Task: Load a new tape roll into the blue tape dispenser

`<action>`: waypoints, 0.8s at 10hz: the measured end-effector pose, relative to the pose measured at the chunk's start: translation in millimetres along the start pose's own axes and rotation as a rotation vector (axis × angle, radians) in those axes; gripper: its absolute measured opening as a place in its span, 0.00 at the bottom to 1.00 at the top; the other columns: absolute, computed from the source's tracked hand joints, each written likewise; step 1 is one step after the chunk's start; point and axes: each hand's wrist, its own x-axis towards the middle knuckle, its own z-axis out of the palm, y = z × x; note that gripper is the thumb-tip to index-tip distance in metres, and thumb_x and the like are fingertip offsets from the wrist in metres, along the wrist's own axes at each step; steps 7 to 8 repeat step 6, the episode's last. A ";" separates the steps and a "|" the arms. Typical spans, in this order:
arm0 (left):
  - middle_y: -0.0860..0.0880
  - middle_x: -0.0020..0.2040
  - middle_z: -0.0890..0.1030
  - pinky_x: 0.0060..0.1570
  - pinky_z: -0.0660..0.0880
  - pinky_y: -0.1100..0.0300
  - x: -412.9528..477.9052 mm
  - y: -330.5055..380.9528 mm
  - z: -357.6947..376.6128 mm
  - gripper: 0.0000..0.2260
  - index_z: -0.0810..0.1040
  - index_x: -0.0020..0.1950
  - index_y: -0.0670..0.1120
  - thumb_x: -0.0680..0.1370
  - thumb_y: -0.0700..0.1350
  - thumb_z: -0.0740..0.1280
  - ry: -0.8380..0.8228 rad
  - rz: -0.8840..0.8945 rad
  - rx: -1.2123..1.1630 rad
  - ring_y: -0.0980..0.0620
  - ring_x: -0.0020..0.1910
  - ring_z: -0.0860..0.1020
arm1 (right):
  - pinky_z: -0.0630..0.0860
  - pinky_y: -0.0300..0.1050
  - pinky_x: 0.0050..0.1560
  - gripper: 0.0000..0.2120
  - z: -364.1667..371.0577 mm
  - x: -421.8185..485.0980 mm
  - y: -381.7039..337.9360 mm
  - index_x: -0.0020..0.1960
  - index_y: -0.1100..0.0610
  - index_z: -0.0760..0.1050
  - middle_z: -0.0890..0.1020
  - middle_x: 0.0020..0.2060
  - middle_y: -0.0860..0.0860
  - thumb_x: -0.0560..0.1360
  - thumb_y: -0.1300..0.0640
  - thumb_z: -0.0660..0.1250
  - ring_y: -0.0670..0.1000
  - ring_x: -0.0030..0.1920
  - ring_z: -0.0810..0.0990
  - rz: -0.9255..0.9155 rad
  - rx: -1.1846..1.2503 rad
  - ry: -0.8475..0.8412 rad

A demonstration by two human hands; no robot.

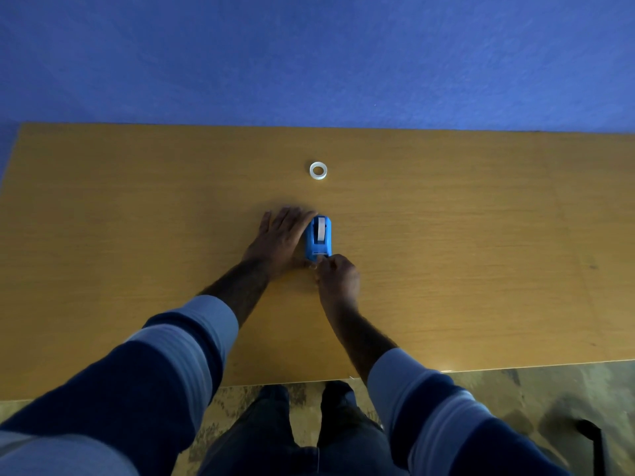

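Note:
The blue tape dispenser [319,239] stands on the wooden table [446,252], its cutter end toward me. A pale tape roll [321,229] sits inside its slot. My left hand [281,237] lies flat against the dispenser's left side, fingers spread and pointing away from me. My right hand [338,274] is at the cutter end, fingertips pinched together there; whether they hold the tape's end is too small to tell. A white ring [318,170], an empty core or a thin roll, lies flat on the table farther back.
A blue wall [309,56] rises behind the table's far edge. The near table edge runs just in front of my legs, over a mottled floor [536,393]. A dark object [592,441] stands on the floor at lower right.

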 end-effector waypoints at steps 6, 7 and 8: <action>0.44 0.85 0.47 0.80 0.47 0.41 -18.1 -7.2 -41.1 0.52 0.37 0.83 0.52 0.75 0.64 0.71 -0.117 -0.012 0.074 0.44 0.84 0.48 | 0.82 0.50 0.45 0.11 -63.7 24.8 6.4 0.56 0.52 0.75 0.79 0.51 0.51 0.80 0.46 0.63 0.50 0.48 0.79 -0.432 -0.790 -0.039; 0.44 0.85 0.47 0.80 0.47 0.41 -18.1 -7.2 -41.1 0.52 0.37 0.83 0.52 0.75 0.64 0.71 -0.117 -0.012 0.074 0.44 0.84 0.48 | 0.82 0.50 0.45 0.11 -63.7 24.8 6.4 0.56 0.52 0.75 0.79 0.51 0.51 0.80 0.46 0.63 0.50 0.48 0.79 -0.432 -0.790 -0.039; 0.44 0.85 0.47 0.80 0.47 0.41 -18.1 -7.2 -41.1 0.52 0.37 0.83 0.52 0.75 0.64 0.71 -0.117 -0.012 0.074 0.44 0.84 0.48 | 0.82 0.50 0.45 0.11 -63.7 24.8 6.4 0.56 0.52 0.75 0.79 0.51 0.51 0.80 0.46 0.63 0.50 0.48 0.79 -0.432 -0.790 -0.039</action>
